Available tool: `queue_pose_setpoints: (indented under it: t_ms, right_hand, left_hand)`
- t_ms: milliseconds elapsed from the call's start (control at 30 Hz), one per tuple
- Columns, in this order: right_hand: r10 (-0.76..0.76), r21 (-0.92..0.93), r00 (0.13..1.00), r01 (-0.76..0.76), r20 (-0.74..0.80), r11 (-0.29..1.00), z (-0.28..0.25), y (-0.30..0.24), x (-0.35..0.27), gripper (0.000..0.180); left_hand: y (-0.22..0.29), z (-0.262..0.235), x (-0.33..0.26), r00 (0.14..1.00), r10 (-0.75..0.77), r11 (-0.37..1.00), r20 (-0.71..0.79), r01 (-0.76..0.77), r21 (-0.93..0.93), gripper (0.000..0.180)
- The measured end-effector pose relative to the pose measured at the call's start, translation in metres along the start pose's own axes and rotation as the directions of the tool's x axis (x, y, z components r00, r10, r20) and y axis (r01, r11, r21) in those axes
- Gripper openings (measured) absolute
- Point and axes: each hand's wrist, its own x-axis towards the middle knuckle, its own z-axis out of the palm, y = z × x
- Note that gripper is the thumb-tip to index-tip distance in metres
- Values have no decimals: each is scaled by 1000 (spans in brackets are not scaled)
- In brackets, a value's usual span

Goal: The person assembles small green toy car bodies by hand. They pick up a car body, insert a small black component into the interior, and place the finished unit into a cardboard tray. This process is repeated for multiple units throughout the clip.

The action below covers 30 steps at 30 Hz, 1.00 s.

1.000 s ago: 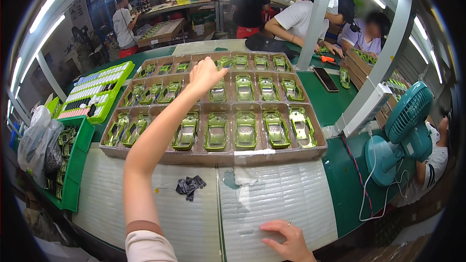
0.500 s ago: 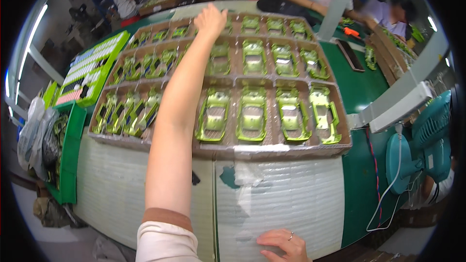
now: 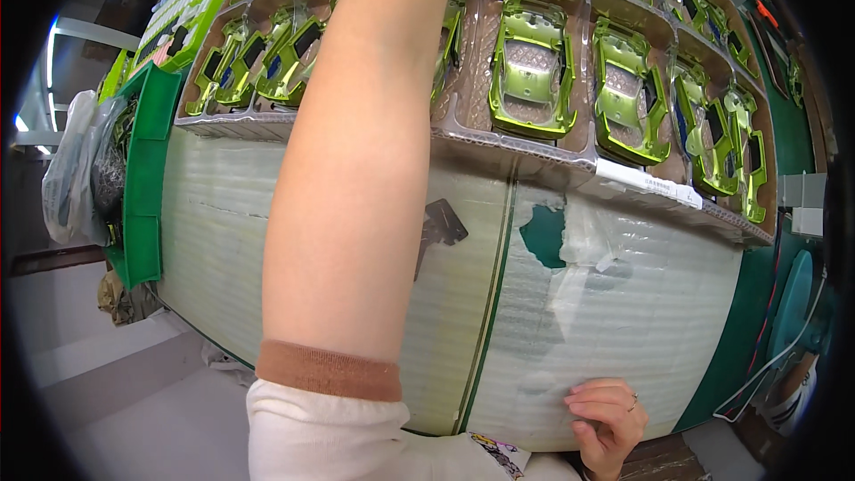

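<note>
My left forearm [image 3: 352, 196] stretches away over a brown compartmented tray [image 3: 548, 153]; its hand lies beyond the upper edge, out of sight. Green plastic toy car body shells [image 3: 528, 82] fill the tray's compartments. In the left compartments several shells [image 3: 289, 62] lean against each other, while one shell lies flat just right of my arm. My right hand [image 3: 610, 419], with a ring on one finger, rests low at the right over the pale sheet covering the table [image 3: 641, 330]. Its fingers are loosely bent and apart, with nothing seen in them.
A green bin [image 3: 147, 169] and plastic bags [image 3: 80, 169] stand at the left, below a bright green rack [image 3: 183, 13]. A dark flat piece [image 3: 443, 223] lies beside my forearm. At the right are a teal fan [image 3: 788, 307] and a white cable [image 3: 784, 358].
The view has tipped down and come closer to the tray. My left hand, seen at the tray's far row before, has left the picture. My right hand stays low over the table.
</note>
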Motion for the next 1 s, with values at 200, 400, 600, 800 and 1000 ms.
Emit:
queue_pose_setpoints:
  t_ms: [200, 400, 600, 800, 1000]
  right_hand:
    - [1, 37, 1000, 0, -31, 999, 2, 1, -2, 11]
    - [19, 64, 995, -13, -93, 998, 5, 2, -7, 7]
    - [12, 42, 992, -7, -122, 999, 9, 1, -6, 5]
    - [7, 55, 995, -1, -101, 998, 8, 1, -7, 8]
    - [215, 375, 943, -109, -254, 921, 12, 4, -14, 78]
  left_hand:
    - [8, 2, -26, 928, -278, 906, -249, 168, -388, 64]
    - [6, -2, -29, 835, -440, 773, -330, 166, -612, 78]
    - [13, -51, -76, 815, -232, 887, -530, -46, -459, 68]
    - [19, -103, -201, 670, 185, 827, -719, -501, -254, 54]
    - [64, -33, -353, 258, 527, 454, -810, -891, 12, 38]
